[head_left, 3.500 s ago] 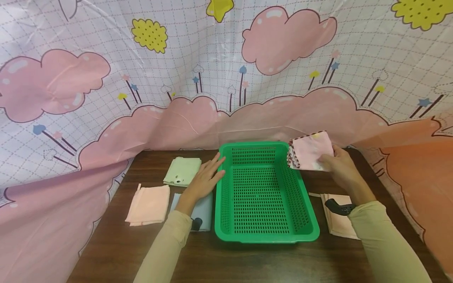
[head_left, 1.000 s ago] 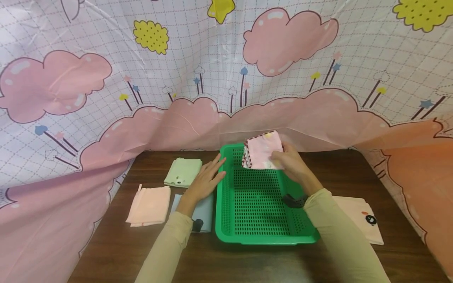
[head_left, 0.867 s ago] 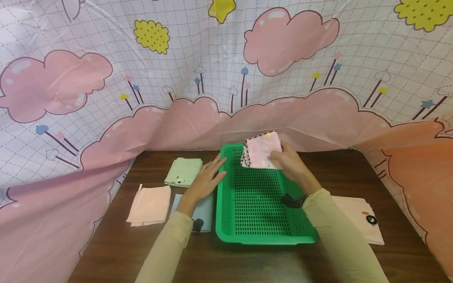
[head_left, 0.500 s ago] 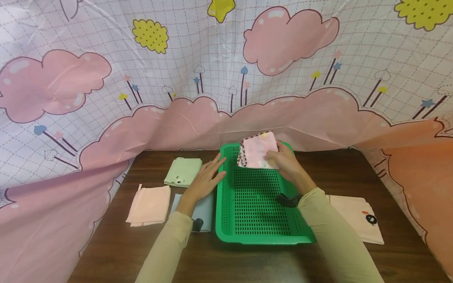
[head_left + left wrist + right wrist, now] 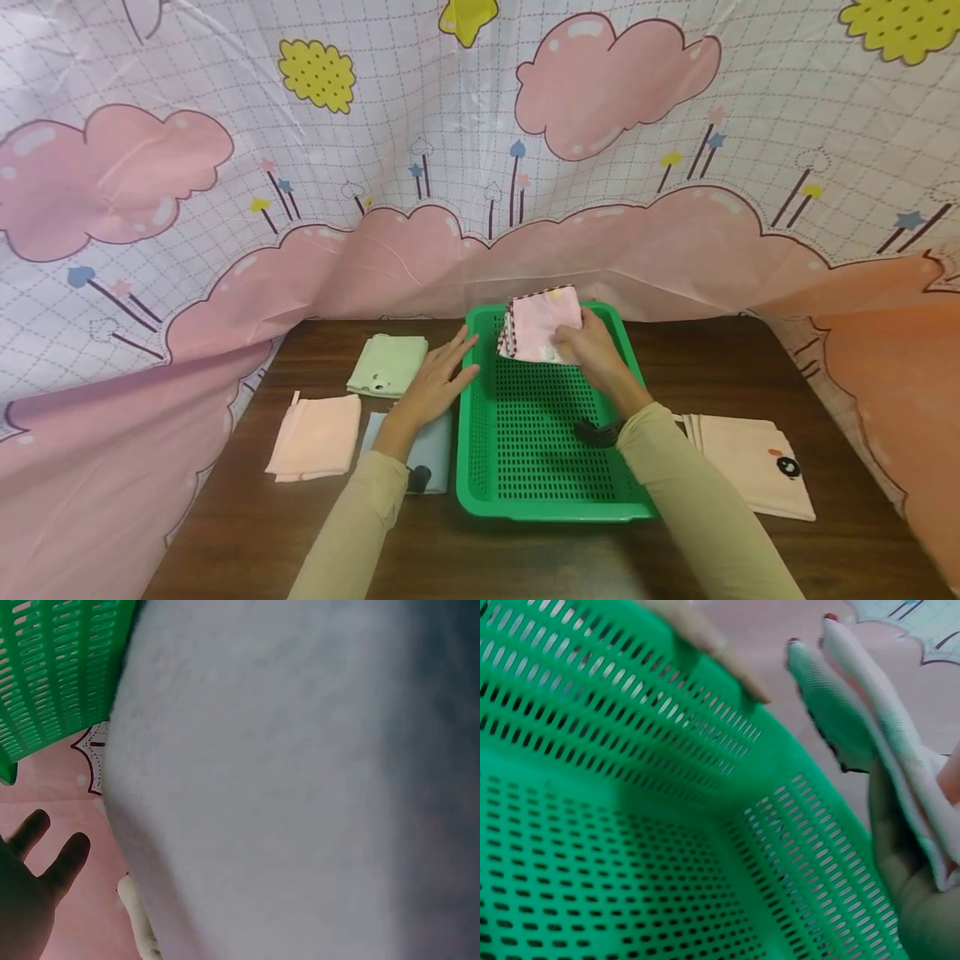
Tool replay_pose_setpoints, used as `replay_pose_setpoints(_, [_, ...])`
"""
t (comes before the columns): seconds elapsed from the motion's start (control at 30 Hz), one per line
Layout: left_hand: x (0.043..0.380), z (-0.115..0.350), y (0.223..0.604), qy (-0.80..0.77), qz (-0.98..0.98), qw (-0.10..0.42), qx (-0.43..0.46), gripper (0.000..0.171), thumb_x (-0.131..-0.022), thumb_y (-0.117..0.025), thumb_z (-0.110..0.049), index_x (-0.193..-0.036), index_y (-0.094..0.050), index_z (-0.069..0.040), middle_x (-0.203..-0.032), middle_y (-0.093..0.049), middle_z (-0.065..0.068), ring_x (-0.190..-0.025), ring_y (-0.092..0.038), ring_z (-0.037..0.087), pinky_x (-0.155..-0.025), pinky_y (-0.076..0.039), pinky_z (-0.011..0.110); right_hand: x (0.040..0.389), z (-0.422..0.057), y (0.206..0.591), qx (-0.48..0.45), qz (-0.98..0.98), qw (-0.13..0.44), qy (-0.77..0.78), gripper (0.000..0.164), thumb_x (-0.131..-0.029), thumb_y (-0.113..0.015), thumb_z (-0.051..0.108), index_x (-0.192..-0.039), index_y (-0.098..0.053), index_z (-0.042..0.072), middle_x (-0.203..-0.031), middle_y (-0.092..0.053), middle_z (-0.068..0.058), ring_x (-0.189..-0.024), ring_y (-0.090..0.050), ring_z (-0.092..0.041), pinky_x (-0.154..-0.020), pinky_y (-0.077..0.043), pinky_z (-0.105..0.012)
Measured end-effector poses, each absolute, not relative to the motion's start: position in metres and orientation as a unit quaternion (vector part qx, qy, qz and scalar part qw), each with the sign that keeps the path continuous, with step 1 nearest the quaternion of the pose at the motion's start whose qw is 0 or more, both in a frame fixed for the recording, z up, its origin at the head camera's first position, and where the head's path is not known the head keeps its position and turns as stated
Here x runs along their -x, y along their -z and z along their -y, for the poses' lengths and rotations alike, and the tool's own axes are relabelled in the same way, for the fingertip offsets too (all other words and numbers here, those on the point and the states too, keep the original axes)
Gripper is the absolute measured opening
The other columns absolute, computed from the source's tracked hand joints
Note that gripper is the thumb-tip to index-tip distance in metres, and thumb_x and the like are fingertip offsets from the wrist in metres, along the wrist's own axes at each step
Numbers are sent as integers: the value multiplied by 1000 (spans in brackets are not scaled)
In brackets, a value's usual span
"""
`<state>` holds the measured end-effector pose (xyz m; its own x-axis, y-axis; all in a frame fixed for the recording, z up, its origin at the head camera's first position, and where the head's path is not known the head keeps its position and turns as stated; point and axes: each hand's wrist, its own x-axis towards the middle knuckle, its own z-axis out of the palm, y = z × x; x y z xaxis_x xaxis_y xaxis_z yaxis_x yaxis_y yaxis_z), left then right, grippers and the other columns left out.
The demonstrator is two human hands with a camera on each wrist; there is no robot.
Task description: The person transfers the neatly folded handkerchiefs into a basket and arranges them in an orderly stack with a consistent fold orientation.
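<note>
My right hand (image 5: 596, 350) pinches a folded pink towel (image 5: 536, 321) with a dark checked edge, thumb on its face. The towel is above the far part of a green perforated basket (image 5: 555, 510). In the right wrist view, its folded layers (image 5: 885, 727) stand over the basket's rim. My left hand (image 5: 433, 382) has its fingers extended at the basket's left rim; whether they touch it is hard to tell. Under the left wrist lies a folded grey-blue towel (image 5: 437, 450), partly hidden. In the left wrist view a blurred pale surface (image 5: 262, 772) fills most of the picture.
A folded light green towel (image 5: 386, 362) and a peach towel (image 5: 318, 437) lie left on the brown wooden table (image 5: 525, 558). Another peach towel (image 5: 738, 454) with a black eye design lies right of the basket, partly under the right sleeve. A patterned curtain (image 5: 420, 258) stands behind.
My right hand has carried the pink towel left from the basket's right rim to above its far part, lowering slightly in the last half second. My left hand has hardly moved.
</note>
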<state>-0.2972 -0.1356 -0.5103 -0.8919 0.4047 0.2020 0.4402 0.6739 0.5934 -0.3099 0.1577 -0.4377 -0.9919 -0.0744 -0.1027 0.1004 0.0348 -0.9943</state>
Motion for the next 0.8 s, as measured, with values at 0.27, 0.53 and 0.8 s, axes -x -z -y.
replay_pose_setpoints(0.27, [296, 134, 511, 352, 906, 20, 233, 64, -105, -40, -60, -163, -23, -38, -174, -9, -11, -156, -23, 34, -119, -23, 71, 309, -153, 450, -29, -756, 31, 653, 58, -89, -57, 6, -144, -41, -2, -131, -53, -17, -100, -54, -20, -80, -50, -25])
replay_pose_setpoints(0.53, [296, 136, 510, 358, 903, 18, 236, 68, -103, -44, -62, -163, -27, -32, -174, -14, -5, -155, -25, 35, -118, -24, 72, 305, -152, 456, -17, -767, 48, 640, 58, -91, -57, 7, -144, -39, -3, -130, -52, -20, -101, -54, -22, -79, -51, -27])
replay_pose_setpoints(0.8, [300, 138, 510, 352, 906, 24, 235, 68, -103, -47, -61, -162, -28, -34, -173, -14, -9, -154, -27, 34, -115, -29, 72, 305, -149, 463, 4, -778, 94, 621, 69, -95, -53, 12, -156, -24, -2, -137, -48, -25, -101, -55, -24, -80, -49, -32])
